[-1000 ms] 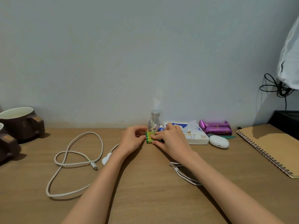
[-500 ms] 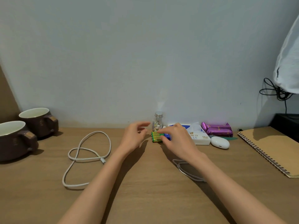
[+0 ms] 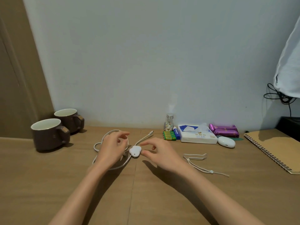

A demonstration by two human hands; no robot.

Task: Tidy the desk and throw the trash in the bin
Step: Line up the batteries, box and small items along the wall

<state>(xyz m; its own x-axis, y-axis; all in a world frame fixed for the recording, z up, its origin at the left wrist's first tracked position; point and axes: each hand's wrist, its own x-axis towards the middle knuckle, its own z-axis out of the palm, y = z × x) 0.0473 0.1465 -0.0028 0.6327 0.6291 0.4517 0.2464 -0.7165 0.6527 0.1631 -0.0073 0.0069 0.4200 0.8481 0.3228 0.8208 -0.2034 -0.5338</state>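
Note:
A white charging cable [image 3: 145,138] lies looped on the wooden desk [image 3: 48,176], with a small white puck [image 3: 135,151] on it. My left hand [image 3: 112,149] hovers over the cable loop just left of the puck, fingers loosely curled and holding nothing. My right hand [image 3: 159,153] is just right of the puck, thumb and forefinger apart beside it and not gripping it. A pack of green batteries [image 3: 169,135] lies by the wall next to a blue tube [image 3: 176,133].
Two brown mugs [image 3: 48,135] stand at the left. Along the wall sit a small jar [image 3: 168,122], a tissue pack [image 3: 198,137], purple packets [image 3: 224,130] and a white case [image 3: 226,142]. A thin white cord [image 3: 203,163] and a spiral notebook [image 3: 276,148] lie to the right.
Both hands let go of the green batteries, left them beside the blue tube, and moved left and nearer to the white cable's puck. The view has turned left.

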